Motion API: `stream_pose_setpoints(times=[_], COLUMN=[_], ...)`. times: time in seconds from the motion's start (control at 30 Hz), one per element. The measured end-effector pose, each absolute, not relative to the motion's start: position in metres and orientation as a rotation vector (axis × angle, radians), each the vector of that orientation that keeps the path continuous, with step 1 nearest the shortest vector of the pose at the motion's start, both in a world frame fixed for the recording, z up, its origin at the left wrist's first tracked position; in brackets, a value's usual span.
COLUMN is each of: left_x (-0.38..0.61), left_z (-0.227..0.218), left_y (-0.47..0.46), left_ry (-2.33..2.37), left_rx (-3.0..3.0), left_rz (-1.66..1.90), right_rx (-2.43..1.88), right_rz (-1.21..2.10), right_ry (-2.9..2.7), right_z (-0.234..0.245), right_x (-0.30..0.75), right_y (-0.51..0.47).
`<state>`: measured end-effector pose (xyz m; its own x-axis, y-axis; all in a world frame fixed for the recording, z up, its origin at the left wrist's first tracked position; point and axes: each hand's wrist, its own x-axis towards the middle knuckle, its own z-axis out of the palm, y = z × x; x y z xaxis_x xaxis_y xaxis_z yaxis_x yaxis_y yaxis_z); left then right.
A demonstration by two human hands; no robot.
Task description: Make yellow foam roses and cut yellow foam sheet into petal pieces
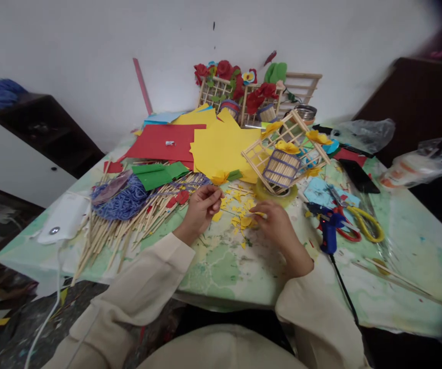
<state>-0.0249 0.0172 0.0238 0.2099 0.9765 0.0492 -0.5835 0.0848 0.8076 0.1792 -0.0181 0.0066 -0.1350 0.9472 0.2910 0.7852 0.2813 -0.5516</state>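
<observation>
My left hand [204, 206] is closed in a pinch above the table; what its fingertips hold, if anything, is too small to make out. Just beyond those fingertips are a yellow paper flower [219, 178] and a green paper leaf [235, 175]. My right hand [276, 221] reaches down among yellow paper scraps [239, 209], thumb and fingers pressed together at a small pale piece I cannot identify. Behind it, a small stick lattice frame [282, 149] with yellow flowers and a stick basket leans tilted on a roll of clear tape [261, 190].
Left lie a pile of thin sticks [128, 230], purple yarn [123, 197] and a white corded device [63, 218]. Yellow sheets [221, 148] and red sheets [159, 143] lie behind. Right are a blue glue gun [328, 228], yellow-handled scissors [369, 225] and a phone [359, 175].
</observation>
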Motion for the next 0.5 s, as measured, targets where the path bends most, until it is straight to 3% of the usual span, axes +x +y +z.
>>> stream_pose_setpoints(times=[0.13,0.5], left_x=[-0.0246,-0.0203], left_z=[0.0243,0.0267], left_y=[0.0158,0.0083], left_ry=[0.594,0.639], left_rx=[0.823,0.823], left_rz=[1.246,1.141], right_rx=[-1.657,-1.8], right_rz=[0.382,0.371], right_ry=[-2.207,-2.087], right_z=[0.0026,0.0075], right_x=[0.1723,0.1685], right_y=[-0.019,-0.0202])
